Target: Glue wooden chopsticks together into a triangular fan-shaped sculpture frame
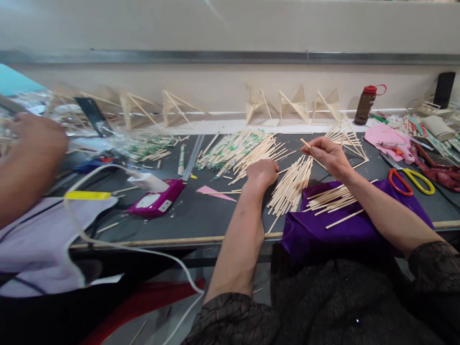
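My right hand (328,155) pinches a thin wooden stick (306,144) near its end, above a loose pile of bare sticks (292,187). My left hand (263,173) is closed beside that pile, back of the hand up; what its fingers hold, if anything, is hidden. Just behind my left hand is another heap of sticks (253,153), partly in green-printed wrappers. More sticks lie on a purple cloth (402,199) under my right forearm. A stick frame (347,139) stands just beyond my right hand.
Several stick models (294,108) line the wall. Scissors (400,182) and a bottle (365,106) are at the right. At the left are a purple power bank (157,199), a white cable (125,247) and another person's arm (32,158).
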The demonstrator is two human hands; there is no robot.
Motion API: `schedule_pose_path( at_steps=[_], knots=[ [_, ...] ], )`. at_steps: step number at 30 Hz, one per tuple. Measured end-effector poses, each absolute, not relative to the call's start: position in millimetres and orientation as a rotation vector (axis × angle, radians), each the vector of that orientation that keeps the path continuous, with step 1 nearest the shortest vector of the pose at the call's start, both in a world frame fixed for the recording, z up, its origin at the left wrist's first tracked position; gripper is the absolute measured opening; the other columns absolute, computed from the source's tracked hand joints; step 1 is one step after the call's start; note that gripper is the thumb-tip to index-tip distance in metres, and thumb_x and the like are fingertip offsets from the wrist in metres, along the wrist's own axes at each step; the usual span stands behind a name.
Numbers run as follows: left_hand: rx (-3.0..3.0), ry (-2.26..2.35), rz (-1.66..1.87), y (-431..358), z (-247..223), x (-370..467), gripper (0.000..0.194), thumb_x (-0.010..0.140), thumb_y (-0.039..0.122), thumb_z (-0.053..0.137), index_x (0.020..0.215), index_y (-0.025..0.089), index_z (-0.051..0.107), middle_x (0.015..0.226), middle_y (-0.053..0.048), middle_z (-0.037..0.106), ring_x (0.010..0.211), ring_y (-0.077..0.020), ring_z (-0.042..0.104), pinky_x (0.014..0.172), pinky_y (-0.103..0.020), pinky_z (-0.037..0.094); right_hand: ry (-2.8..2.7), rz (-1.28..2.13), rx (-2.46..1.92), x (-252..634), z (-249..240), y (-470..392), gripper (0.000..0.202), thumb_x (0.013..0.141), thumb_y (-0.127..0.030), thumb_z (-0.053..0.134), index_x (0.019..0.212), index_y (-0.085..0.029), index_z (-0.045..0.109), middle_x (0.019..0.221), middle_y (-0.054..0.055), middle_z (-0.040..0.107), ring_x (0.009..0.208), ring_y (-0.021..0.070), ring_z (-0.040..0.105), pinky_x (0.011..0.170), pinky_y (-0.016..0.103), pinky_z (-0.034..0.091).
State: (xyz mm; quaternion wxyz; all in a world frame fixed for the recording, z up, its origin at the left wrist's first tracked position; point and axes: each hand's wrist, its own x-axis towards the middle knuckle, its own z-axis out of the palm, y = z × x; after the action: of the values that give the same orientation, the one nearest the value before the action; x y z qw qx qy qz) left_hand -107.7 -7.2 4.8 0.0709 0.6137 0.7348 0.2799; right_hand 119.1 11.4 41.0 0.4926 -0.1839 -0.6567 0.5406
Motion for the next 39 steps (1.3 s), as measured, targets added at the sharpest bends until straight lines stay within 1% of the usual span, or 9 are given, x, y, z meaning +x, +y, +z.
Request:
schedule_pose_path(
  at_steps=[5, 8, 10, 12, 14, 17, 24, 34, 39],
  knots=[
    [1.757, 2.1, 1.001, -12, 11, -98, 0.018, 0.056, 0.02, 0.071, 0.044, 0.022, 0.058, 0.05, -0.006, 0.061, 0.076, -0.0283, 0.069, 0.066, -0.03, 0.051, -1.589, 1.319, -0.44, 119, 41, 13, 0.019, 0.078, -0.044, 0.076, 0.082, -0.026, 0.074, 0.085, -0.001, 0.071, 0.089, 0.0162, 0.064, 0.091, 0.034, 0.048],
    [1.685, 1.915, 1.15, -19, 23, -92, 0.011, 0.067, 0.031, 0.067, 0.064, 0.02, 0.068, 0.059, -0.006, 0.067, 0.07, -0.0239, 0.069, 0.059, -0.027, 0.05, -1.53, 1.336, -0.426, 118, 39, 15, 0.018, 0.079, -0.042, 0.076, 0.083, -0.024, 0.073, 0.09, 0.0, 0.073, 0.09, 0.0157, 0.065, 0.092, 0.033, 0.049],
    [1.64, 1.766, 1.221, -23, 30, -85, 0.027, 0.074, 0.041, 0.061, 0.082, 0.017, 0.07, 0.075, -0.008, 0.074, 0.068, -0.0205, 0.07, 0.053, -0.025, 0.049, -1.453, 1.356, -0.409, 117, 39, 17, 0.015, 0.08, -0.039, 0.075, 0.082, -0.024, 0.071, 0.09, 0.0, 0.074, 0.088, 0.0144, 0.065, 0.091, 0.032, 0.05],
    [1.575, 1.608, 1.293, -26, 34, -74, 0.037, 0.076, 0.048, 0.06, 0.091, 0.015, 0.068, 0.089, -0.011, 0.076, 0.071, -0.0193, 0.072, 0.05, -0.023, 0.048, -1.366, 1.374, -0.407, 115, 39, 19, 0.011, 0.082, -0.035, 0.073, 0.081, -0.024, 0.07, 0.089, -0.002, 0.074, 0.087, 0.013, 0.065, 0.09, 0.03, 0.05],
    [1.484, 1.436, 1.361, -27, 33, -60, 0.036, 0.072, 0.048, 0.065, 0.088, 0.015, 0.066, 0.09, -0.01, 0.076, 0.073, -0.0194, 0.073, 0.05, -0.022, 0.048, -1.282, 1.392, -0.413, 114, 40, 20, 0.007, 0.084, -0.03, 0.07, 0.08, -0.025, 0.069, 0.087, -0.003, 0.074, 0.086, 0.0117, 0.065, 0.088, 0.028, 0.051],
    [1.407, 1.272, 1.386, -25, 26, -37, 0.031, 0.066, 0.042, 0.073, 0.08, 0.015, 0.067, 0.075, -0.005, 0.073, 0.069, -0.0188, 0.072, 0.05, -0.021, 0.049, -1.174, 1.427, -0.459, 112, 42, 20, 0.009, 0.086, -0.024, 0.067, 0.077, -0.024, 0.067, 0.086, -0.003, 0.073, 0.083, 0.0104, 0.064, 0.086, 0.026, 0.051],
    [1.473, 1.302, 1.343, -21, 11, -9, 0.021, 0.067, 0.036, 0.068, 0.076, 0.017, 0.068, 0.062, 0.001, 0.068, 0.06, -0.016, 0.067, 0.051, -0.023, 0.051, -1.084, 1.482, -0.522, 105, 38, 20, 0.013, 0.087, -0.021, 0.066, 0.074, -0.022, 0.067, 0.084, -0.002, 0.072, 0.077, 0.0097, 0.061, 0.082, 0.024, 0.05],
    [1.552, 1.394, 1.384, -12, -2, -8, 0.024, 0.072, 0.038, 0.063, 0.084, 0.018, 0.071, 0.063, 0.001, 0.069, 0.057, -0.0165, 0.067, 0.05, -0.025, 0.053, -1.06, 1.494, -0.491, 103, 34, 20, 0.01, 0.084, -0.025, 0.07, 0.075, -0.022, 0.068, 0.085, -0.003, 0.073, 0.078, 0.009, 0.063, 0.082, 0.022, 0.051],
    [1.607, 1.41, 1.372, -7, -7, -5, 0.025, 0.077, 0.037, 0.06, 0.089, 0.018, 0.072, 0.069, -0.001, 0.072, 0.062, -0.0182, 0.07, 0.049, -0.024, 0.052, -1.056, 1.502, -0.509, 103, 37, 19, 0.011, 0.085, -0.022, 0.068, 0.074, -0.021, 0.068, 0.083, -0.003, 0.073, 0.076, 0.0083, 0.062, 0.078, 0.021, 0.05]
  ],
)
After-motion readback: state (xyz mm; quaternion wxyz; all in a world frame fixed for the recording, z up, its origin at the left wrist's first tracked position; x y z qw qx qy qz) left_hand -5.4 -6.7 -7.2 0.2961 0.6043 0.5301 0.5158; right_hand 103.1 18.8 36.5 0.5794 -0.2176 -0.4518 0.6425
